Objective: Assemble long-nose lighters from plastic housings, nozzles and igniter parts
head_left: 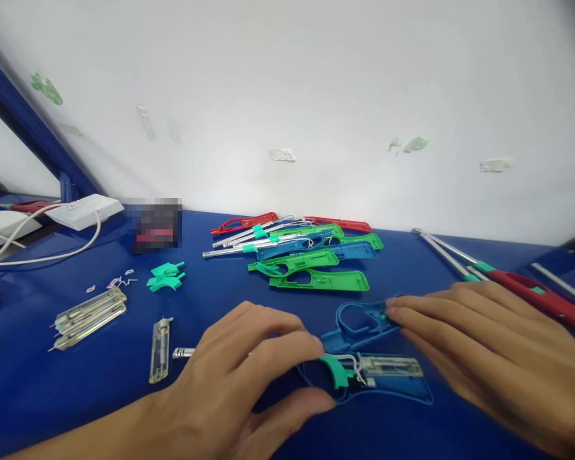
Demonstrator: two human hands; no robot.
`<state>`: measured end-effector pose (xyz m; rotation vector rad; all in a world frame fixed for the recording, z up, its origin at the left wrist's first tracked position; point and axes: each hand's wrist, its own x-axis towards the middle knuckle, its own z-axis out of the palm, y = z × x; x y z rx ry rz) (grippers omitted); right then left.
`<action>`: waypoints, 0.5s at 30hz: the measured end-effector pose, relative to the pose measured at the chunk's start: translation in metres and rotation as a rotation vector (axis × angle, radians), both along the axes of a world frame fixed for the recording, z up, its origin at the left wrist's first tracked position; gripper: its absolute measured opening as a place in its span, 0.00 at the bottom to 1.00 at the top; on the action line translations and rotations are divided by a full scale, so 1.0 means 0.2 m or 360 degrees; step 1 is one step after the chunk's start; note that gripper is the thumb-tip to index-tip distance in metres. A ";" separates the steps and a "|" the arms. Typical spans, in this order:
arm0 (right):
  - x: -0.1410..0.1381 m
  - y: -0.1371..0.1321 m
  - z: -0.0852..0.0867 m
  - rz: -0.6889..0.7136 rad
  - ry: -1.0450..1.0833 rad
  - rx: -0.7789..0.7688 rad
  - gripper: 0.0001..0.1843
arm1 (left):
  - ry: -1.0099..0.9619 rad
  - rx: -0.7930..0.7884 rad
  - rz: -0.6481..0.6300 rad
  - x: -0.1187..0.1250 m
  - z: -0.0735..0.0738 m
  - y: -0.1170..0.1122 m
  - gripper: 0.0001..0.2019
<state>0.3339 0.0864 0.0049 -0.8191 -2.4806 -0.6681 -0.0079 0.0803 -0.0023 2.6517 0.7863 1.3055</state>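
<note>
My left hand (249,377) curves over the front of an opened blue lighter half (402,388), thumb and fingers at its edges. In that half lie a clear fuel tank (395,366), a teal trigger (336,372) and white wire; a metal tube (183,352) sticks out left of the hand. My right hand (493,345) has its fingertips pressed together on the right end of a second blue shell half (357,338), just behind the first. The right thumb is hidden. A single clear fuel tank (160,351) lies left of my left hand.
Green shell halves (321,281), red shells (244,223) and metal tubes (239,248) are piled at the back. Teal triggers (167,276), several fuel tanks (92,318) and tiny parts lie left. Red lighters (541,291) lie right. A white cable (98,233) curves at far left.
</note>
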 end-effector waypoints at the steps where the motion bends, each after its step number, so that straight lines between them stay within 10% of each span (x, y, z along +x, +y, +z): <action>1: 0.00 -0.01 -0.01 -0.0024 0.0031 -0.0036 0.15 | -0.0039 -0.0004 -0.0004 0.00 0.00 0.00 0.12; 15: 0.01 -0.13 -0.06 -0.0180 0.0199 -0.0244 0.38 | -0.0392 -0.0316 0.0119 0.01 0.03 -0.02 0.17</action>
